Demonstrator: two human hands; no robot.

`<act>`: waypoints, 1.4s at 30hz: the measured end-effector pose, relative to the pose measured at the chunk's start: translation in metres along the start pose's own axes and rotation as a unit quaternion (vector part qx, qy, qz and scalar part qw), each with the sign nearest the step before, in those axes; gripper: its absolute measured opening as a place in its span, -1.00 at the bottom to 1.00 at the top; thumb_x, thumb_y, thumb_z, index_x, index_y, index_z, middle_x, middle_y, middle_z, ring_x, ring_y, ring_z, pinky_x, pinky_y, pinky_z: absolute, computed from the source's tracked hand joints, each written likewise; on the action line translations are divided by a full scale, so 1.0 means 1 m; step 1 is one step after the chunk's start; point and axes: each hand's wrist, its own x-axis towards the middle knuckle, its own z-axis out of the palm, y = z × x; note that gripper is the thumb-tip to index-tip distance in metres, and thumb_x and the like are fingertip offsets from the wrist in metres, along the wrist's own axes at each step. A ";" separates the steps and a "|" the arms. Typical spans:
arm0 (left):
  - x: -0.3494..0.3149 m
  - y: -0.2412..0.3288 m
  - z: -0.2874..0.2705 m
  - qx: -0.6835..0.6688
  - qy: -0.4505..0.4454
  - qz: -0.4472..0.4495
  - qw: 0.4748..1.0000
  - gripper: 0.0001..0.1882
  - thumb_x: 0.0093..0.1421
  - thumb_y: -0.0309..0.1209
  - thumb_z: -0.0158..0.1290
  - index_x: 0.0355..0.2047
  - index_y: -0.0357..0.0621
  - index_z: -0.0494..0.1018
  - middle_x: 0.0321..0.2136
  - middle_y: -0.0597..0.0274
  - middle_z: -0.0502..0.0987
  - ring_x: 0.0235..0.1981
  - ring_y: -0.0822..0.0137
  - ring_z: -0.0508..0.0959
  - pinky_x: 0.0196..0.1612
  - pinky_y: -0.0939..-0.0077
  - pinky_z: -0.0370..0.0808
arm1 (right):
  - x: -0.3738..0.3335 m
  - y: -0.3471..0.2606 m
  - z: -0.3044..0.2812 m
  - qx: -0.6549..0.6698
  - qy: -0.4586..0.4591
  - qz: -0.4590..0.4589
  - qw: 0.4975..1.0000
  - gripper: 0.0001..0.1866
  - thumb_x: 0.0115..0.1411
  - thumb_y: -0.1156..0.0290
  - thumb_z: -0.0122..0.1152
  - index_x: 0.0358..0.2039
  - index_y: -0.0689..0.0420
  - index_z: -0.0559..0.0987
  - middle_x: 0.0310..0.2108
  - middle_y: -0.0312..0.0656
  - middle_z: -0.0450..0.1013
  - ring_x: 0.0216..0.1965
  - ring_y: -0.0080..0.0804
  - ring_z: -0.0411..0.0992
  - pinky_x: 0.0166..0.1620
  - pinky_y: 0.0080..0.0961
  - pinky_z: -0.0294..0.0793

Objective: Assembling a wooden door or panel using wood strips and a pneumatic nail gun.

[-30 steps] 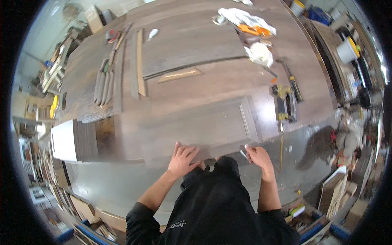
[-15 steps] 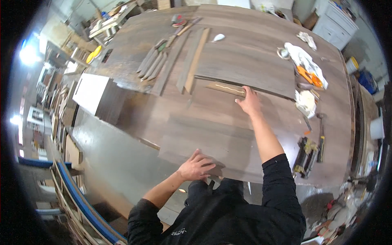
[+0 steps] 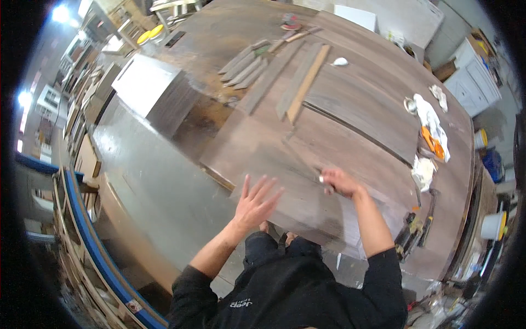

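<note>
My right hand [image 3: 341, 182] is closed around one end of a thin wooden strip [image 3: 302, 162], blurred by motion, that slants away to the far left. A white patch shows at the tip of its thumb. With its fingers spread and nothing in them, my left hand [image 3: 256, 204] hovers at the near left edge of a grey-brown wood panel [image 3: 312, 205]. That panel lies on the near part of the large worktable [image 3: 350, 156]. Past my right hand, a long dark gap [image 3: 356, 131] runs between boards on the table.
Long wood strips [image 3: 307, 82] and several short pointed pieces [image 3: 246, 68] lie farther off, beside a sander [image 3: 290, 23]. On the right are a white cloth [image 3: 430, 118], an orange-handled tool [image 3: 433, 143], a hammer [image 3: 429, 219] and a nail gun [image 3: 406, 236]. A white-topped box [image 3: 145, 82] stands left.
My right hand has drawn nearer to me with the strip, which lay by the gap with a pale glue line on it. My left hand has lifted and spread its fingers. The view has turned.
</note>
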 end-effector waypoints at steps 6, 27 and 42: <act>0.015 -0.046 -0.025 -0.021 -0.065 0.198 0.978 -0.24 0.12 -0.40 0.12 0.37 0.24 0.26 0.29 0.35 0.37 0.30 0.24 0.39 0.45 -0.18 0.10 | -0.041 0.011 0.097 0.098 -0.137 0.070 0.983 -0.43 0.16 0.17 0.29 0.06 0.33 0.51 -0.35 -0.29 0.55 -0.43 -0.52 0.55 -0.30 -0.58 0.50; 0.013 -0.092 0.006 -0.106 -0.169 -0.333 0.921 -0.40 0.05 -0.18 0.29 0.08 -0.16 0.47 -0.11 0.05 0.51 -0.01 -0.01 0.55 -0.02 0.13 0.55 | 0.128 -0.037 0.127 -0.385 0.311 -0.216 0.841 -0.46 0.07 0.26 0.42 0.12 -0.04 0.60 0.11 -0.23 0.50 0.15 -0.11 0.42 0.27 -0.18 0.33; -0.001 -0.089 0.010 -0.116 -0.164 -0.329 0.923 -0.41 0.08 -0.17 0.28 0.07 -0.21 0.46 -0.14 0.01 0.50 -0.03 -0.06 0.54 -0.07 0.06 0.55 | 0.131 -0.037 0.124 -0.387 0.313 -0.240 0.834 -0.51 0.04 0.28 0.44 0.05 -0.09 0.66 0.03 -0.21 0.55 0.08 -0.12 0.46 0.22 -0.26 0.40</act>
